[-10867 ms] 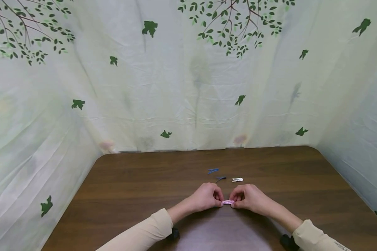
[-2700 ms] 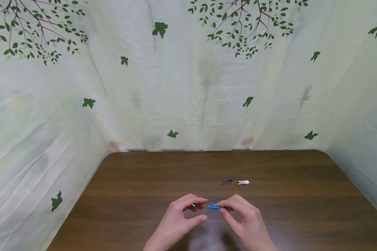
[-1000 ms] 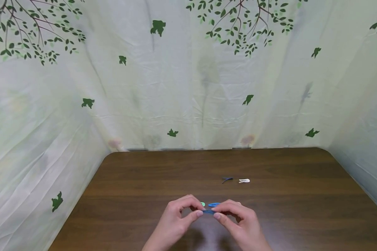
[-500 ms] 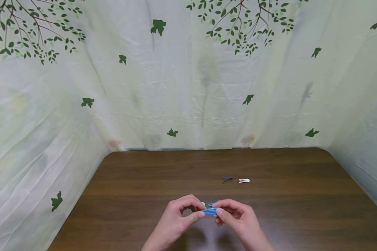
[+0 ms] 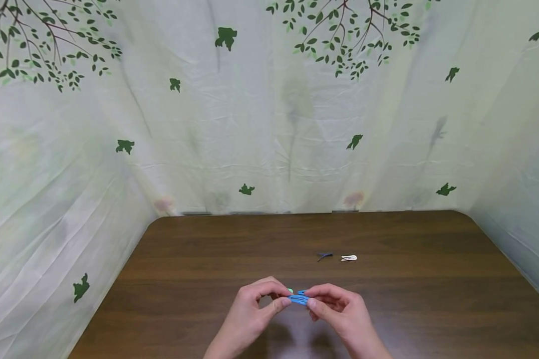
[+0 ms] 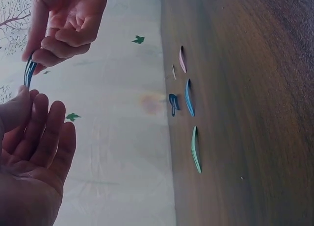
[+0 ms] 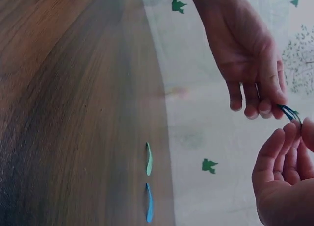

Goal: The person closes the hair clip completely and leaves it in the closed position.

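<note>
Above the brown table (image 5: 206,269), a blue clip (image 5: 299,299) spans the narrow gap between both hands' fingertips. Thumb and forefinger of the left hand (image 5: 251,309) pinch one end, the other fingers loosely bent; the right hand (image 5: 341,311) pinches the opposite end likewise, its spare fingers curved inward. On the wood lie a green clip (image 6: 196,150), a second blue clip (image 6: 189,98) and a pink clip (image 6: 182,59), roughly in line.

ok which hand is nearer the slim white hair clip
Right: the right hand is on the near side of the white clip; the left hand is too, but farther left.
</note>
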Action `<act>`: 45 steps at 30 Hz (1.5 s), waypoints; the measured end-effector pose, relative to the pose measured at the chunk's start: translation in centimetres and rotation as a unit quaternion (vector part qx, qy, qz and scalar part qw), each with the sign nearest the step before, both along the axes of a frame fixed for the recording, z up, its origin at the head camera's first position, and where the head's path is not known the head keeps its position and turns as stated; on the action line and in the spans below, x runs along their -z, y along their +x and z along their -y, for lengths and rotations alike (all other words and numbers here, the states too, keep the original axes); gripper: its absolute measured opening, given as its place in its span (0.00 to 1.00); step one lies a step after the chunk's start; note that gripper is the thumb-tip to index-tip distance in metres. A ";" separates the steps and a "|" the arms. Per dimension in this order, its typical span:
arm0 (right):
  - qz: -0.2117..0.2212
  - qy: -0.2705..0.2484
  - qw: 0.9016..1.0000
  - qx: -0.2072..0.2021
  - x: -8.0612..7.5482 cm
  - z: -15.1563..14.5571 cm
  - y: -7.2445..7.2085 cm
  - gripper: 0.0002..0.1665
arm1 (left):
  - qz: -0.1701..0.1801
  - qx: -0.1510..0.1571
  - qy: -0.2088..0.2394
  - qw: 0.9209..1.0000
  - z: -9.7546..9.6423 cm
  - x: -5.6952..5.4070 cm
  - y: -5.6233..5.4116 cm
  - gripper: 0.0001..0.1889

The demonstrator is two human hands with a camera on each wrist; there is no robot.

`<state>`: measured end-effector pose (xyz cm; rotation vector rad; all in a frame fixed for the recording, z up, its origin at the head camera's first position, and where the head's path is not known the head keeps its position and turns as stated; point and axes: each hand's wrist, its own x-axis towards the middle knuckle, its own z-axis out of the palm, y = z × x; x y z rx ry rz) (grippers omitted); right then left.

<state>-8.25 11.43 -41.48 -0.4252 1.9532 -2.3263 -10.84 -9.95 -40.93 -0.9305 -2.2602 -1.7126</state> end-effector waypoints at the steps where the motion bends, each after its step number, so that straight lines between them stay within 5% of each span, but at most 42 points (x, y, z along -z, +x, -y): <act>1: -0.007 0.012 1.000 0.011 0.0 0.0 0.1 0.12 | -0.001 -0.001 0.002 1.000 0.0 0.0 0.0 0.03; 7: -0.057 0.087 0.993 0.062 0.0 0.3 0.3 0.10 | -0.005 -0.002 0.002 1.000 0.1 0.2 0.0 0.03; 12: -0.162 0.170 0.967 0.097 0.3 0.2 0.3 0.11 | 0.005 0.000 -0.010 1.000 0.2 0.5 0.0 0.03; 21: -0.202 0.230 0.944 0.122 0.6 0.2 0.0 0.11 | 0.020 0.016 -0.027 0.999 0.4 0.9 -0.4 0.05; 31: -0.120 0.265 0.955 0.057 1.1 -0.2 -0.2 0.07 | 0.090 0.042 -0.096 0.990 1.2 1.6 -1.0 0.05; 45: -0.092 0.290 0.952 0.041 2.1 0.4 -0.4 0.07 | 0.100 0.047 -0.158 0.981 1.7 1.5 -1.4 0.05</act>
